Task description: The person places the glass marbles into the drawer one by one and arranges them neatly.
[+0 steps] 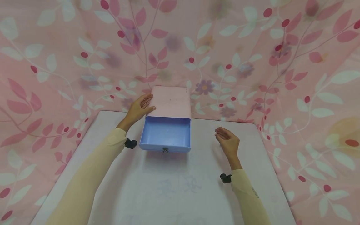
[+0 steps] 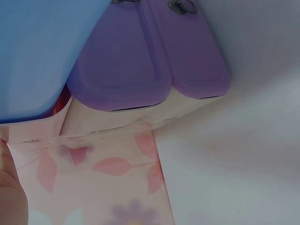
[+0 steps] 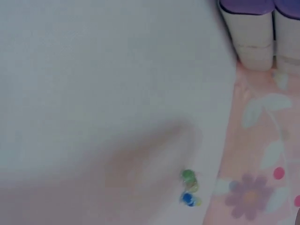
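A small drawer unit with a pink top (image 1: 170,101) stands at the far side of the white table. Its blue drawer (image 1: 166,136), with a ring pull on the front, is pulled out, and I see nothing inside. My left hand (image 1: 137,109) rests against the unit's left side, fingers fairly straight, its thumb (image 2: 11,187) by the upper casing. Below the blue drawer are purple drawer fronts (image 2: 122,61). Over the table to the right hovers my right hand (image 1: 229,142), fingers loosely bent, nothing visible in it. The right wrist view shows small green and blue glassy beads (image 3: 188,187).
The white table (image 1: 208,193) ends just behind the drawer unit. Pink flowered cloth (image 1: 239,47) hangs behind and on both sides. A small black camera (image 1: 130,143) is worn on the left wrist, another black camera (image 1: 225,178) on the right.
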`<state>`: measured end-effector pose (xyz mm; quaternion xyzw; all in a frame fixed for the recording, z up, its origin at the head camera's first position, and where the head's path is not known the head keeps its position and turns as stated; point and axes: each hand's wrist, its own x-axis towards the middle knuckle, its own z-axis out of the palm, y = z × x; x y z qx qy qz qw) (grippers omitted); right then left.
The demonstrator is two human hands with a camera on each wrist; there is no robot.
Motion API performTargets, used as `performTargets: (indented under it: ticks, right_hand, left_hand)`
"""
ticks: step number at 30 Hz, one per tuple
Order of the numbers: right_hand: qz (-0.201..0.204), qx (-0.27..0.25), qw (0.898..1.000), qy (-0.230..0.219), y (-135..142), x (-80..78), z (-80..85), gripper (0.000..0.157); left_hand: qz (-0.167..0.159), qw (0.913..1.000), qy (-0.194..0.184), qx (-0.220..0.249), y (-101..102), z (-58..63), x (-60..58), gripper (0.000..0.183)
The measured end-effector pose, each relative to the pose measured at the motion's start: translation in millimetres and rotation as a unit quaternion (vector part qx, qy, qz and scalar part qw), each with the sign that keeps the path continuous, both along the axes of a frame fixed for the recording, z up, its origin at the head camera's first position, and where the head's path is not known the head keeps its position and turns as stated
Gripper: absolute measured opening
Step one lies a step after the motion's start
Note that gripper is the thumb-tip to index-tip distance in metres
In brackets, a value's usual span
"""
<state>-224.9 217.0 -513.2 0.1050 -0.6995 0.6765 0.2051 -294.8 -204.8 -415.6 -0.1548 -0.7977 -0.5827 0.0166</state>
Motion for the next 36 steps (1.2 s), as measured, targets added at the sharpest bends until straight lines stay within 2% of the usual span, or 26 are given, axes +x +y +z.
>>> performTargets:
  ticks: [5,12,15,21,27,36]
  right_hand:
    - [-0.032,0.002,0.999,-0.020,8.3,-2.2,-9.0,0.035]
    - [-0.063,0.028,0.996,-0.055,14.9,-2.6,-23.7,0.032]
    - [-0.091,0.053,0.992,-0.066,19.7,-7.0,-40.2,0.031]
    - [-0.155,0.102,0.978,-0.098,30.5,-16.4,-75.3,0.030]
    - [-0.159,0.114,0.973,-0.124,32.5,-18.6,-87.7,0.029]
    - [-0.149,0.130,0.973,-0.123,29.7,-20.1,-94.8,0.029]
  left_hand:
    - [0.006,0.9999,-0.006,-0.007,-1.3,-0.4,0.7,0.075]
    - [0.000,0.9999,0.000,0.011,-3.6,-1.6,-1.1,0.076]
    - [-0.001,0.9999,0.000,0.013,-3.7,-1.8,-2.3,0.076]
    - [-0.005,0.9998,-0.001,0.021,-2.5,-2.3,-3.3,0.075]
    - [-0.012,0.9995,0.001,0.029,-2.8,-2.7,-3.5,0.075]
    - [-0.007,0.9999,0.007,0.014,-1.4,-1.9,-3.6,0.075]
